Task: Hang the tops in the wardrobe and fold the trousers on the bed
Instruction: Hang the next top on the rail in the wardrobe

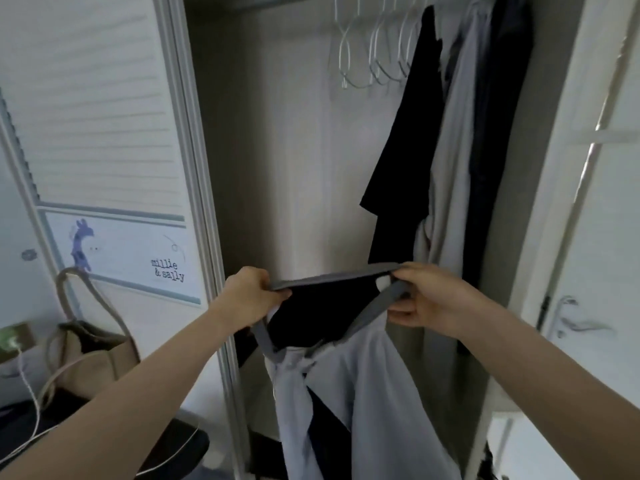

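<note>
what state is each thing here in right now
left hand: grip closed on the garment's grey neckband
right hand: pinching the neckband's other side
light blue top: held up by its collar, hanging loose, not yet on a hanger
wardrobe: door open
empty wire hangers: hanging on the rail
black top: hung in the wardrobe
grey garment: hung beside it
beige bag: standing upright at left

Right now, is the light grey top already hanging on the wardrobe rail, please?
No, the light grey top hangs below both hands, left hand and right hand, which grip its neckline.
</note>
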`<state>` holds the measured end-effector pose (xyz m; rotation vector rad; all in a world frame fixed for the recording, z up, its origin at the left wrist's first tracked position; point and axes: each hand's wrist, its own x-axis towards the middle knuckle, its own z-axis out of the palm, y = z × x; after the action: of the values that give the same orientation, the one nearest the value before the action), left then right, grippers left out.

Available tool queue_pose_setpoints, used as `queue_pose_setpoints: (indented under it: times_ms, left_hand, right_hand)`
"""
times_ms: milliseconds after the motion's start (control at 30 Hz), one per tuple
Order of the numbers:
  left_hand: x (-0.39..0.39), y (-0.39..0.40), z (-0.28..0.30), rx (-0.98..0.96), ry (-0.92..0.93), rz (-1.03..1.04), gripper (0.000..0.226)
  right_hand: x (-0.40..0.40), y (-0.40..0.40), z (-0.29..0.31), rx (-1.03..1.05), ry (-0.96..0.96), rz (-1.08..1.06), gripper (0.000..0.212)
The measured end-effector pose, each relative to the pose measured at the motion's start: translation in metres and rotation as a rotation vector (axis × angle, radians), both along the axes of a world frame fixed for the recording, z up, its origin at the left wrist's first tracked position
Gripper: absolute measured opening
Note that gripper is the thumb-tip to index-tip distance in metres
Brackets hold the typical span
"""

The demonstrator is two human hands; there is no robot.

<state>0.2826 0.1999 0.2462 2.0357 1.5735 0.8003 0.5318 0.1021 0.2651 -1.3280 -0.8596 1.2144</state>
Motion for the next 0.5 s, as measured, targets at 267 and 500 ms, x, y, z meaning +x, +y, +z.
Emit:
queue_pose_setpoints:
  times_ms: [267,500]
  left_hand:
    - [0.007,0.033,-0.018,-0.430,-0.501,0.045,0.021]
    - [-0.022,0.044,0.011,-0.865,-1.036,-0.118,0.021]
  right_hand:
    - [-0.033,0.006,0.048,0.094,0.155,-0.025,0.015]
    - [-0.034,0.026,0.037,0.255,-0.630,-0.256,0.016]
